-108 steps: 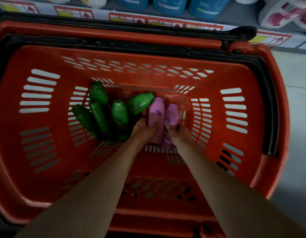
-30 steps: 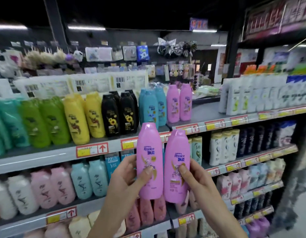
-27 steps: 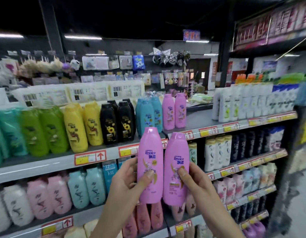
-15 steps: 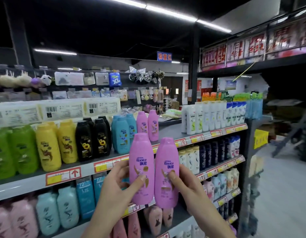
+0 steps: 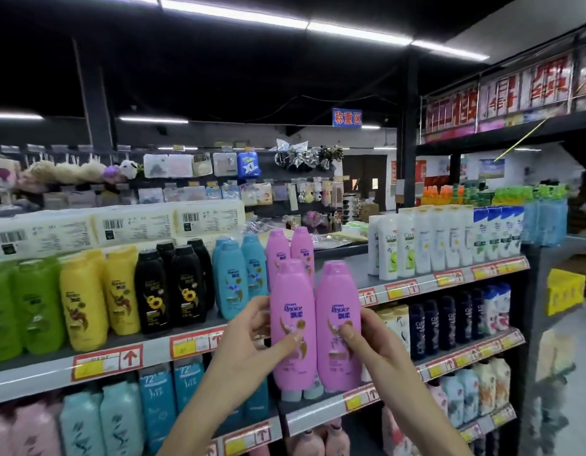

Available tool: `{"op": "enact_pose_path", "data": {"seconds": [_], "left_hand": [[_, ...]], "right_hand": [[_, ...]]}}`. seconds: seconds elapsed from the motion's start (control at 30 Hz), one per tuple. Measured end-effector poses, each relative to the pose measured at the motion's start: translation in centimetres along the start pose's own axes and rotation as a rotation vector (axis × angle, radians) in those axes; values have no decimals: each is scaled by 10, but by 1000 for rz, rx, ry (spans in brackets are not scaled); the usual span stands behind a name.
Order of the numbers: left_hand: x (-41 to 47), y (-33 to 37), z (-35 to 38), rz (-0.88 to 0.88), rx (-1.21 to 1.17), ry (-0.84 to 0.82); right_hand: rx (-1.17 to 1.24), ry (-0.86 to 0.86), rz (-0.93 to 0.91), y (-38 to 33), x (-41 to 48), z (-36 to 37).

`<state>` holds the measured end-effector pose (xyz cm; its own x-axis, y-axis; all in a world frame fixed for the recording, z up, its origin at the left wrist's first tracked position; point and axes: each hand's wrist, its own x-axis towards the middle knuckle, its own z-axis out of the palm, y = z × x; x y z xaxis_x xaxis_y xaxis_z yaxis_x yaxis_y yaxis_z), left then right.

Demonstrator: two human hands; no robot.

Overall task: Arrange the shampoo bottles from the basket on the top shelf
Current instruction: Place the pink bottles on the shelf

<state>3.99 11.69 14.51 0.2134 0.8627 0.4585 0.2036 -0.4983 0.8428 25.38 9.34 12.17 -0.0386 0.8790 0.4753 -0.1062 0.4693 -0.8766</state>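
Observation:
I hold two pink shampoo bottles upright, side by side, in front of the shelves. My left hand grips the left pink bottle. My right hand grips the right pink bottle. Both bottles sit just below and in front of the top shelf, where two matching pink bottles stand. To the right of those two, the shelf surface is bare. The basket is out of view.
Left of the pink pair on the top shelf stand blue, black, yellow and green bottles. White bottles fill its right part. Lower shelves hold more bottles. An aisle opens at far right.
Earlier I took the two pink bottles out of the orange basket. Over the last second I have raised them to the top shelf's front edge, and my view has tilted upward.

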Motion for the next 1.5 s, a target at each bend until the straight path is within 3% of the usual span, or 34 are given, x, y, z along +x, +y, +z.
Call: {"op": "enact_pose_path", "data": {"seconds": [0.17,0.37,0.67,1.13,1.5], "left_hand": [[60,2,17,-27,27,60],[126,-6,27,-62,304,224],[190,-35,31,-69,506,452],[193,-66,32,-170,510,461],[189,-58,30,-148,576,509]], "right_hand": [[9,-56,-9,16,69,-35],[-18,-137,-38,36,154,-58],[-1,-191,-56,82,241,-57],[95,-225,13,129,250,-50],[-26,-154,-11,131,248,-46]]}}
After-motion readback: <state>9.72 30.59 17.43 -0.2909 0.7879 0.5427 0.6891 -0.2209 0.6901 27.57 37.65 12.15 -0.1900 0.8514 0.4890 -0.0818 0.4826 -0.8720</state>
